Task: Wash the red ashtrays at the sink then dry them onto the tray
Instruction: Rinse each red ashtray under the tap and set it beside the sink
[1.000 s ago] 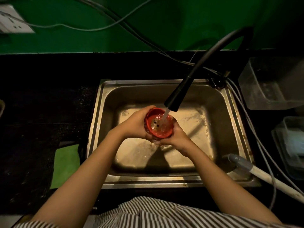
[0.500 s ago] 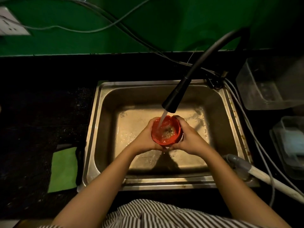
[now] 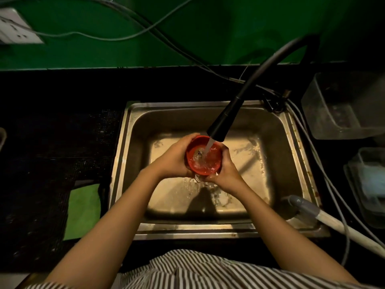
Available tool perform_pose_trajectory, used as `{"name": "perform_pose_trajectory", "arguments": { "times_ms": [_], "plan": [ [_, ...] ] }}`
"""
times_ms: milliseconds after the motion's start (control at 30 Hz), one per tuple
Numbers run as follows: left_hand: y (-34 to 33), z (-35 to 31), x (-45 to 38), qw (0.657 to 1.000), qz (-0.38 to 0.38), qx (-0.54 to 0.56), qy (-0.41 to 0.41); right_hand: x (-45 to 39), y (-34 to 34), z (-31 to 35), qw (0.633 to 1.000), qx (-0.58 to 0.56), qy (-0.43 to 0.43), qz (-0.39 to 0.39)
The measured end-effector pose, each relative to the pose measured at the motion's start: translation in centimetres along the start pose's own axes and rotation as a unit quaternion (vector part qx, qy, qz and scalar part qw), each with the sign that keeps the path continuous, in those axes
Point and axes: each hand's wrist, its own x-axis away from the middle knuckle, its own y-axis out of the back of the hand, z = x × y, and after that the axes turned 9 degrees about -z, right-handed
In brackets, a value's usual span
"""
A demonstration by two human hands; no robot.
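On the counter left of the sink, a green cloth [image 3: 84,211] lies flat, unused, probably your drying rag. Your left hand [image 3: 174,158] curls round the left side of the red ashtray [image 3: 204,156], gripping it; your right hand [image 3: 225,171] cups and grips its right and lower side. The ashtray sits open side up over the steel sink [image 3: 277,155], right under the black faucet head [image 3: 226,122], water running into it and spilling below. So you're mid-rinse on this one; drying isn't started. Right of the sink, clear plastic containers [image 3: 341,107]; can't tell which is the tray. No other ashtrays visible.
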Motion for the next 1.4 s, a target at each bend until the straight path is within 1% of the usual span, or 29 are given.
{"name": "perform_pose_trajectory", "arguments": {
  "times_ms": [100, 200, 300, 333, 400, 467, 533, 633, 733, 833, 933, 1033, 1100, 1167, 1233, 1267, 1333, 1400],
  "plan": [
    [1.1, 0.6, 0.4, 0.997, 0.030, -0.009, 0.067, -0.3, -0.3, -0.1, 0.997, -0.033, -0.042, 0.051],
    [1.2, 1.6, 1.0, 0.988, 0.063, 0.023, 0.140, -0.1, 0.0, 0.1, 0.991, -0.052, -0.078, 0.097],
    [0.4, 2.2, 1.8, 0.971, 0.084, 0.103, 0.201, 0.1, 0.8, 0.3, 0.988, -0.062, -0.092, 0.111],
    [-0.1, 2.5, 2.2, 0.962, 0.086, 0.138, 0.218, 0.2, 1.1, 0.4, 0.989, -0.051, -0.087, 0.111],
    [-1.4, 2.6, 2.8, 0.947, 0.081, 0.203, 0.237, 0.3, 1.7, 0.6, 0.992, 0.006, -0.065, 0.106],
    [-3.0, 2.5, 3.0, 0.940, 0.066, 0.243, 0.231, 0.4, 2.3, 1.3, 0.991, 0.080, -0.032, 0.100],
    [-4.5, 2.2, 3.0, 0.940, 0.042, 0.259, 0.217, 0.5, 2.7, 2.0, 0.987, 0.132, 0.011, 0.085],
    [-5.7, 1.7, 2.6, 0.951, -0.011, 0.255, 0.177, 0.9, 3.1, 2.7, 0.984, 0.159, 0.066, 0.045],
    [-5.7, 0.9, 2.0, 0.967, -0.066, 0.211, 0.125, 1.1, 2.7, 1.9, 0.987, 0.134, 0.093, 0.001],
    [-4.7, 0.7, 1.4, 0.982, -0.085, 0.152, 0.078, 1.0, 1.6, 1.0, 0.992, 0.084, 0.086, -0.044],
    [-3.2, 1.1, 1.1, 0.993, -0.065, 0.092, 0.043, 1.1, 0.3, 0.6, 0.994, 0.033, 0.070, -0.076],
    [-1.3, 1.4, 0.8, 0.998, -0.020, 0.044, 0.027, 1.1, -0.8, 0.6, 0.997, -0.004, 0.036, -0.069],
    [0.0, 1.5, 0.7, 0.998, 0.011, 0.043, 0.039, 0.8, -1.2, 0.2, 0.999, -0.025, 0.009, -0.033],
    [0.9, 1.7, 0.8, 0.996, 0.033, 0.050, 0.067, 0.6, -1.2, -0.2, 0.998, -0.059, -0.027, 0.017],
    [1.5, 1.8, 1.1, 0.989, 0.053, 0.077, 0.111, 0.6, -0.9, -0.6, 0.992, -0.089, -0.059, 0.063],
    [1.7, 1.7, 1.3, 0.983, 0.061, 0.108, 0.138, 0.7, -0.7, -0.6, 0.989, -0.099, -0.070, 0.081],
    [1.7, 1.8, 1.8, 0.959, 0.072, 0.196, 0.192, 1.0, -0.3, -0.7, 0.986, -0.104, -0.079, 0.103],
    [1.3, 2.1, 2.2, 0.924, 0.074, 0.286, 0.244, 1.4, 0.1, -0.6, 0.989, -0.076, -0.063, 0.112]
  ]
}}
